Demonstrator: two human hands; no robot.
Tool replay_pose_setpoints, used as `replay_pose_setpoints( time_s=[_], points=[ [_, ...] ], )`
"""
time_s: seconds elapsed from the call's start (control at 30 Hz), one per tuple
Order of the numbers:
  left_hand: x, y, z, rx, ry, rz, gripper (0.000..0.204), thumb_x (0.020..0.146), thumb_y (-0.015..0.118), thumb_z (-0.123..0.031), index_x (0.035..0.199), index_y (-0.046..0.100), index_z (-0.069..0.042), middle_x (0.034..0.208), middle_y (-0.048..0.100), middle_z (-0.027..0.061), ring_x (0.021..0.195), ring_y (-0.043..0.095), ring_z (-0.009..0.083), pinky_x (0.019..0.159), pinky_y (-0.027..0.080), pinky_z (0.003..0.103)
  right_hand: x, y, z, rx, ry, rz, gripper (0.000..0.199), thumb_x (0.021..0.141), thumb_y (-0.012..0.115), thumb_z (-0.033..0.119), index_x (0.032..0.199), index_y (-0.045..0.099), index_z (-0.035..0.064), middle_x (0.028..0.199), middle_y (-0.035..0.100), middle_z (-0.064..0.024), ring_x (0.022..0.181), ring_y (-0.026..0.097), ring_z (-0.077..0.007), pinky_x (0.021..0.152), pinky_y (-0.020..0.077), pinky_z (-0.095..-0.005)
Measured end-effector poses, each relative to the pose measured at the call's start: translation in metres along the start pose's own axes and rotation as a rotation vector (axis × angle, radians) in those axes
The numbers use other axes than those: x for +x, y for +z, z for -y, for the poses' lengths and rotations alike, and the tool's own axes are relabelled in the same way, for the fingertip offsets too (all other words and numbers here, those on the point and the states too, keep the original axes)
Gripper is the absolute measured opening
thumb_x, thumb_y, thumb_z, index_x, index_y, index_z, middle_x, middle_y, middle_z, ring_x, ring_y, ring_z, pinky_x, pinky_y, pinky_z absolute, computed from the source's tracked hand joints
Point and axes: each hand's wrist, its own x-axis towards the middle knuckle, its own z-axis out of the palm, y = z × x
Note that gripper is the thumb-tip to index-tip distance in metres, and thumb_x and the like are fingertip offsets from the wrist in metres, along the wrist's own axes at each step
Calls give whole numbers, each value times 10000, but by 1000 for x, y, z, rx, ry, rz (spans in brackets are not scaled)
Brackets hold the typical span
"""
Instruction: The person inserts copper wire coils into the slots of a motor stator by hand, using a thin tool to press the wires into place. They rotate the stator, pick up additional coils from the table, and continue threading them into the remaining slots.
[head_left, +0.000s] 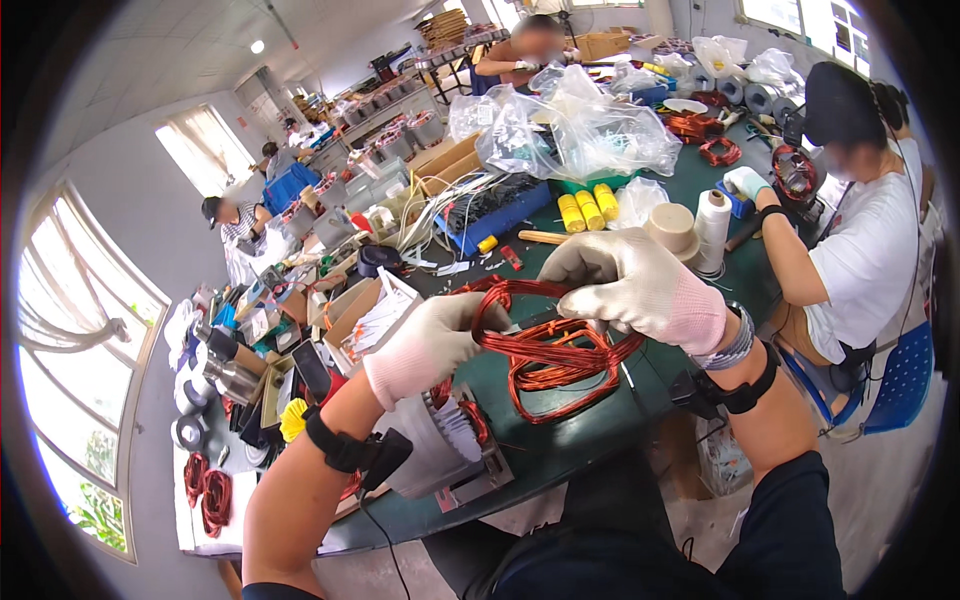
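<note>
Both my hands wear white gloves with pinkish cuffs. Between them, over the green table, is a reddish copper wire coil. My left hand grips its left side with fingers closed around the wires. My right hand pinches the coil's upper right part between thumb and fingers. More copper wire loops hang or lie just below; I cannot tell whether they belong to the same bundle. Below my left hand stands a grey metal motor stator with white slot liners and copper windings, partly hidden by my forearm.
Beyond my hands are a blue tray of dark pieces, yellow rolls, a white thread cone and plastic bags. Boxes with white strips crowd the left. A co-worker sits at the right; another works at the far side.
</note>
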Motion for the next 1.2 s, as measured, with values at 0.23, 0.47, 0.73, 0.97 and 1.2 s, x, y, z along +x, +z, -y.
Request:
replay_pose_setpoints(
  time_s=[0.23, 0.47, 0.73, 0.97, 1.2],
  points=[
    [-19, 7, -39, 445, 37, -332, 399, 940, 666, 41, 1338, 658, 16, 966, 678, 42, 914, 632, 102, 839, 532, 281, 4, -6, -32, -183, -6, -34, 252, 950, 694, 76, 1175, 715, -35, 922, 735, -53, 751, 633, -79, 665, 527, -269],
    [-9, 15, -40, 858, 367, -510, 513, 906, 742, -99, 1397, 613, -26, 1095, 718, 142, 958, 711, 238, 906, 560, 375, 16, 16, -15, -11, -17, -29, 252, 949, 691, 51, 1186, 727, -26, 920, 741, -47, 750, 641, -64, 648, 528, -241],
    [-12, 6, -45, -338, -77, -231, 222, 1017, 671, -215, 998, 657, 6, 770, 651, 30, 642, 585, 87, 661, 505, 298, 24, 24, -40, -425, -667, -334, 269, 880, 754, -19, 1146, 755, 16, 917, 730, -79, 761, 699, -180, 719, 534, -286],
    [-28, 26, -36, -841, 64, -377, 250, 1061, 599, -275, 970, 580, -43, 651, 340, -57, 526, 314, 73, 542, 349, 280, 15, 66, -47, -896, -1040, -694, 386, 715, 801, 93, 1099, 768, 79, 980, 701, -68, 821, 683, -280, 708, 550, -398],
    [-47, 66, -51, -990, 170, -689, 329, 1120, 532, -348, 963, 583, -64, 610, 269, -85, 503, 243, 54, 488, 244, 259, -9, 139, -138, 257, 141, 101, 495, 917, 774, 122, 1378, 611, 45, 1055, 697, -81, 825, 688, -115, 734, 558, -303]
  ],
)
